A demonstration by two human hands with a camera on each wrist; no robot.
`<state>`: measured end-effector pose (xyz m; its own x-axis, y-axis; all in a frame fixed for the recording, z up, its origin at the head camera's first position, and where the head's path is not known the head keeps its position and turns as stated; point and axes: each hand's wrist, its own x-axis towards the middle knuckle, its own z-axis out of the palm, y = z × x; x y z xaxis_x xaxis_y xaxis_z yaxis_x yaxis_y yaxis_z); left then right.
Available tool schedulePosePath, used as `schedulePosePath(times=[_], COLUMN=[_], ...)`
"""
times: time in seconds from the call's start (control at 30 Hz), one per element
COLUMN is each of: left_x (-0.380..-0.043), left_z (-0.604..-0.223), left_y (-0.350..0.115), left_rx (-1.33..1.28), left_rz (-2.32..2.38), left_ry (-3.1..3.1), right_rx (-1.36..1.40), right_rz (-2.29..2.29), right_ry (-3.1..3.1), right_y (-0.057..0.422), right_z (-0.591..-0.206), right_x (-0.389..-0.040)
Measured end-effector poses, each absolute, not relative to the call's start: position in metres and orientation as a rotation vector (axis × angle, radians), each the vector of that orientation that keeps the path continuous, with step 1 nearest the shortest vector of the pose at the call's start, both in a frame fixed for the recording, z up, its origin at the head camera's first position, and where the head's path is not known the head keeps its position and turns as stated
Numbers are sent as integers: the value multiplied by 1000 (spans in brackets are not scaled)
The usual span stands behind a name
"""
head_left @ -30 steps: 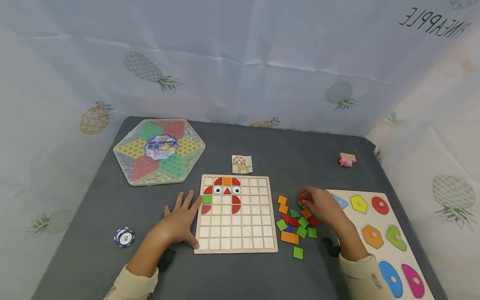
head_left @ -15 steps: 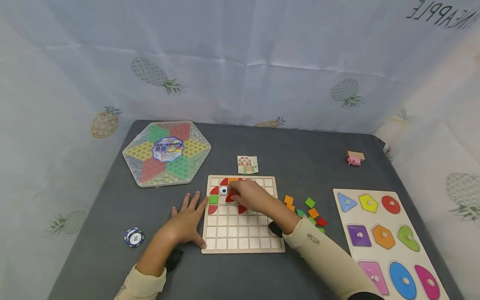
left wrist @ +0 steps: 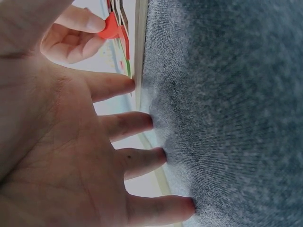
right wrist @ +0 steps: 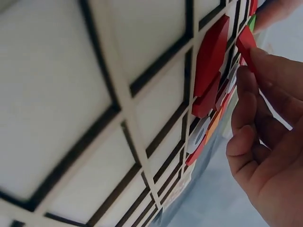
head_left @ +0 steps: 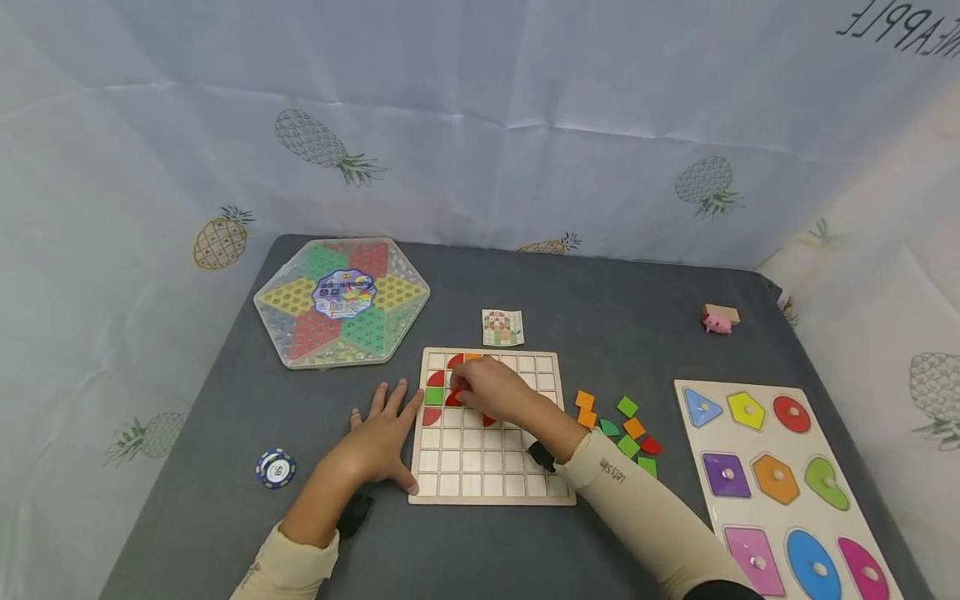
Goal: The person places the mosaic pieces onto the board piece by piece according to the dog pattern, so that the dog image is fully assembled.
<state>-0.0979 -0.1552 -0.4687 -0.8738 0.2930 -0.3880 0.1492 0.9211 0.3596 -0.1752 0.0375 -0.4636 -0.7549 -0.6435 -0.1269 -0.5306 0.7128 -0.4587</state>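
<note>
A wooden grid board (head_left: 491, 497) lies mid-table, with red, green and orange tiles in its upper left cells. My left hand (head_left: 379, 439) rests beside its left edge, fingers spread, thumb at the lower left corner. In the left wrist view the index fingertip touches the board's side and the other fingertips meet the cloth. Over the upper left cells, my right hand (head_left: 497, 390) pinches a red quarter-round tile (right wrist: 247, 45) between thumb and fingers, close above the grid. The right hand covers part of the placed tiles in the head view. A green square tile (head_left: 434, 396) sits in the left column.
Loose green, orange and red tiles (head_left: 627, 446) lie right of the board. A small picture card (head_left: 502, 328) is behind it. Around stand a shape puzzle board (head_left: 757, 517), a hexagonal game box (head_left: 341, 304), a poker chip (head_left: 275, 468) and a pink pig figure (head_left: 717, 323).
My right hand has picked up a red tile from the loose pile and carried it left over the board's upper left cells. The left hand has stayed at the board's edge.
</note>
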Motion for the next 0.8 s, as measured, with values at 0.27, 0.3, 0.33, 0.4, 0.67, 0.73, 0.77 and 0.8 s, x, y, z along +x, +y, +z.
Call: schedulePosePath(times=[0.27,0.3,0.33,0.4,0.67,0.73,0.77,0.8], left_x=[-97,-97,-97,-96,-96,-98,-98,-99], left_z=[-465,-465,-466,-468,-471,-472,-473,-473], left_y=[-154,-155,-155,-155,-162,-162,-161,-161], left_rx=[333,338,346,356,371,382,387,392], left_rz=[452,453,460,468,489,496,500,504], left_ry=[2631,2633,2634,2638,2633,2631,2627,2625], right_rx=[-1149,-1172,-1185,-1203,-1048,-945,-887,-831], right_rz=[-414,-387,-359,-321,-353,-369,-380,-389], right_ry=[2818,2836,2851,2866,2782,2777,2776,2776], right_y=[36,36,37,38,54,70,80,91], right_z=[-468,-468,-469,-469,-454,-447,-444,-440], right_x=[-169,-168,-167,-164,-157,-155,-153,-152])
